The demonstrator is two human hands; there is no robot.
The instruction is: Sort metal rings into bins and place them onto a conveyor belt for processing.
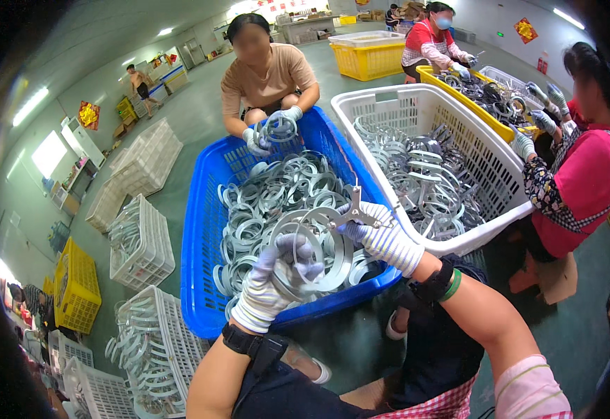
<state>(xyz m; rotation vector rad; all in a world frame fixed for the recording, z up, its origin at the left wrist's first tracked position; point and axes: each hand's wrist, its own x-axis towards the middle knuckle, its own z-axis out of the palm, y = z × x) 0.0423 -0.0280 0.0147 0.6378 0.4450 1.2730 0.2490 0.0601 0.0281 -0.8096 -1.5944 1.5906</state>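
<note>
My left hand [273, 283], in a white knit glove, grips the lower rim of a grey metal ring clamp [312, 248] held over the blue crate [204, 230]. My right hand [382, 234], also gloved, pinches the clamp's flat bracket end near the crate's right wall. The crate is full of several similar metal rings [277, 192]. Across the crate a person in a beige shirt holds another ring [279, 129] with both gloved hands.
A white crate [487, 150] of rings stands to the right, with a person in a red top beside it. A yellow crate [490, 115] lies behind, tended by a third person. White and yellow crates [141, 241] are stacked on the green floor at left.
</note>
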